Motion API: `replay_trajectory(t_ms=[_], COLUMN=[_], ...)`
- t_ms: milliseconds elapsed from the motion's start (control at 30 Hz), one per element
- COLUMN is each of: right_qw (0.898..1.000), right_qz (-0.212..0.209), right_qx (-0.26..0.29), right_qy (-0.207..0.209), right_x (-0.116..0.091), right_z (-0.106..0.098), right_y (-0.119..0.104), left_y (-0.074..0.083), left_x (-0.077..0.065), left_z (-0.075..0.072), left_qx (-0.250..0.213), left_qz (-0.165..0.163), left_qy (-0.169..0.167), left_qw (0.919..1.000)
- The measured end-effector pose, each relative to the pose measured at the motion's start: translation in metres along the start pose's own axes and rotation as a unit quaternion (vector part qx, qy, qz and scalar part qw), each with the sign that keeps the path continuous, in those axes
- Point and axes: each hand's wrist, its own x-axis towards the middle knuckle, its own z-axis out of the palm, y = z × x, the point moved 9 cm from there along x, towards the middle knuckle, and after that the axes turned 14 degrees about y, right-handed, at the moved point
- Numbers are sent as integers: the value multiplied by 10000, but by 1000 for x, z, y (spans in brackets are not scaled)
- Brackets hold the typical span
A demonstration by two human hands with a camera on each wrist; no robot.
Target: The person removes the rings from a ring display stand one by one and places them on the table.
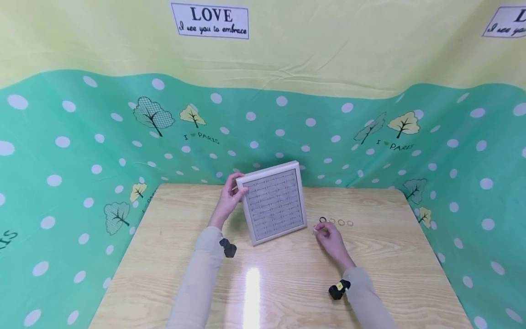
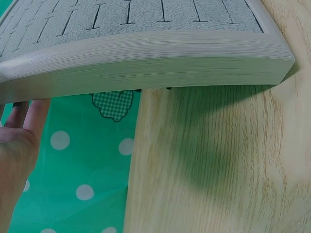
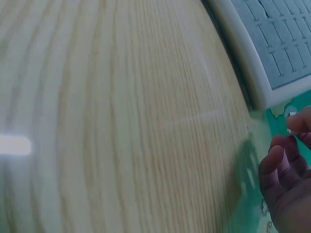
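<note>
A ring tray [image 1: 272,203] with a pale wood frame and a grey slotted pad stands tilted on the table. My left hand [image 1: 227,201] grips its upper left corner, thumb on the front of the frame; in the left wrist view some fingers [image 2: 35,116] show at the frame's edge. Just right of the tray's lower right corner, my right hand [image 1: 332,242] pinches a small silvery ring [image 3: 290,124] between thumb and fingertips. Beyond that hand lie a black ring [image 1: 322,220] and several paler rings [image 1: 341,222] in a row. No ring is visible in the slots.
The wooden table [image 1: 164,265] has a bright light reflection at its front middle. A green and yellow cloth [image 1: 250,116] with white dots and printed trees hangs behind and at both sides. Black wrist cameras [image 1: 339,289] sit on both sleeves.
</note>
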Motion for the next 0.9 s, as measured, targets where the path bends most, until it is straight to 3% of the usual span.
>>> replay_trajectory(t_ms=[367,900], right_qw=[9983,9959], right_qz=[-475,-389], right_qx=[-270,-668], right_qy=[191,469], right_x=[3,10], right_z=[-32,-59], right_y=[10,38], left_y=[-2,-2], left_x=[-3,-2], left_z=[0,-1], left_qx=[37,120], left_qz=[-66,-16], left_qy=[42,25], left_qw=[10000,9999])
